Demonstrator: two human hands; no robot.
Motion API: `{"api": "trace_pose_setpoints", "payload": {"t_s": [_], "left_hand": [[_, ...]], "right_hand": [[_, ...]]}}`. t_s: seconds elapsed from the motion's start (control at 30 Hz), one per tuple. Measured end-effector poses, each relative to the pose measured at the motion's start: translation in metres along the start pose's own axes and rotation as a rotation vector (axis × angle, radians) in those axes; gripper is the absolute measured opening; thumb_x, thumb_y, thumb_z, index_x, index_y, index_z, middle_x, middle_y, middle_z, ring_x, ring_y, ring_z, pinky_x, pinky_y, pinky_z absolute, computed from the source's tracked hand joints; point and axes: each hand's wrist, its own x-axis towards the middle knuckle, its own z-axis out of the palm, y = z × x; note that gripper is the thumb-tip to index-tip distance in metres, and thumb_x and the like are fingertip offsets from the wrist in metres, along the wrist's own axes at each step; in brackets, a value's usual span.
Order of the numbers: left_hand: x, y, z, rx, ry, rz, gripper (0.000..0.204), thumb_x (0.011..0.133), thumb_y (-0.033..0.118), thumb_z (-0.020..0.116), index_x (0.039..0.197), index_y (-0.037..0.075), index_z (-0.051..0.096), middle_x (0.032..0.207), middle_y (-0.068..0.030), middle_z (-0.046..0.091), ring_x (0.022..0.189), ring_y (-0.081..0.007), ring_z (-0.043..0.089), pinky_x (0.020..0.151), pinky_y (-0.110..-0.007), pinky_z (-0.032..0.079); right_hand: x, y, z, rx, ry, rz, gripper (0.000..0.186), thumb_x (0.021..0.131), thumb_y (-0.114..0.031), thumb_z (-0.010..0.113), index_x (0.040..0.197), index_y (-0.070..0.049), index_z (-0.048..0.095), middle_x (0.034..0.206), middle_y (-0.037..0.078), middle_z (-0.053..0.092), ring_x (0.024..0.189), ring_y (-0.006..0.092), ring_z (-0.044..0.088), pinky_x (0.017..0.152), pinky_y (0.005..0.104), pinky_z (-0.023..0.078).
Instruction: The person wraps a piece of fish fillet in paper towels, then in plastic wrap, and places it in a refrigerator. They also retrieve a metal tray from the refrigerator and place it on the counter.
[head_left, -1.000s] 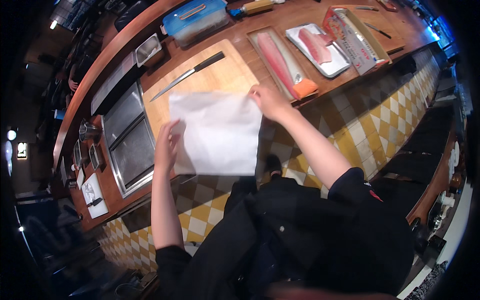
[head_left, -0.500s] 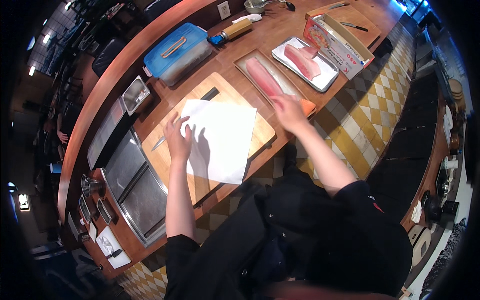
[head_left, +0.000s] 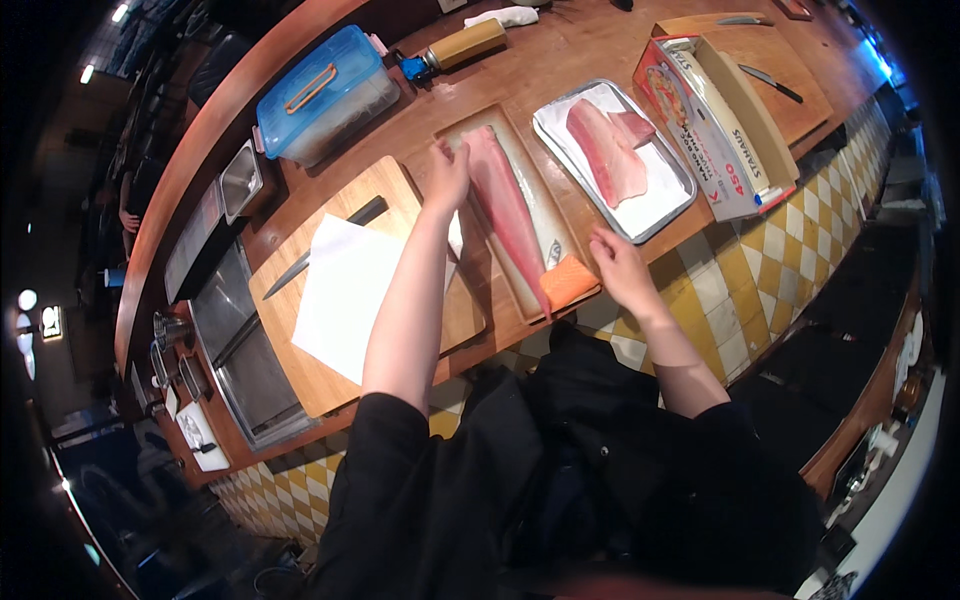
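Currently, the left hand (head_left: 446, 180) is held at the far end of a long pink fish fillet (head_left: 505, 200), its fingers bent; whether the fillet or the tray's rim is gripped cannot be told. The right hand (head_left: 622, 272) is placed just beside the near end of the same shallow tray (head_left: 522, 172), its fingers loosely curled, with no grip made out. Near that end, an orange fish piece (head_left: 570, 283) is laid against the fillet. To the left, a cutting board (head_left: 445, 310) is partly covered by white paper (head_left: 345, 285), under which the middle of a knife (head_left: 369, 210) is hidden. To the right, two pieces of pink fish (head_left: 607, 150) are borne by a paper-lined metal tray (head_left: 667, 223), beside which an open box (head_left: 690, 130) is set on the worktop (head_left: 560, 57).
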Motion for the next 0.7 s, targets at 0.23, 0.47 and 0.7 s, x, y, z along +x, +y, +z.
{"api": "trace_pose_setpoints", "payload": {"t_s": [0.23, 0.47, 0.7], "left_hand": [[0.075, 0.003, 0.021, 0.352, -0.124, -0.196, 0.081, 0.099, 0.055, 0.046, 0.121, -0.021, 0.057, 0.128, -0.0409, 0.056, 0.129, -0.0463, 0.053, 0.107, -0.043, 0.042], [0.091, 0.002, 0.036, 0.411, -0.128, -0.274, 0.077, 0.094, 0.064, 0.052, 0.126, -0.005, 0.064, 0.118, -0.0213, 0.066, 0.103, -0.0307, 0.066, 0.088, -0.040, 0.051], [0.062, 0.019, 0.027, 0.131, -0.287, -0.469, 0.092, 0.088, 0.072, 0.058, 0.129, -0.011, 0.056, 0.117, -0.0194, 0.063, 0.103, -0.0282, 0.063, 0.087, -0.041, 0.052]], "right_hand": [[0.000, 0.006, -0.015, 0.031, -0.226, -0.103, 0.062, 0.099, -0.030, 0.060, 0.152, -0.007, 0.036, 0.141, 0.021, 0.053, 0.106, 0.0314, 0.064, 0.094, 0.0393, 0.051], [0.005, 0.016, -0.024, 0.133, -0.336, -0.111, 0.067, 0.101, -0.026, 0.061, 0.157, -0.012, 0.028, 0.140, 0.021, 0.052, 0.106, 0.0255, 0.064, 0.089, 0.0360, 0.052], [0.002, 0.023, -0.017, 0.185, -0.387, -0.015, 0.070, 0.101, -0.029, 0.060, 0.158, -0.013, 0.024, 0.140, 0.021, 0.052, 0.109, 0.0251, 0.063, 0.096, 0.0370, 0.050]]}}
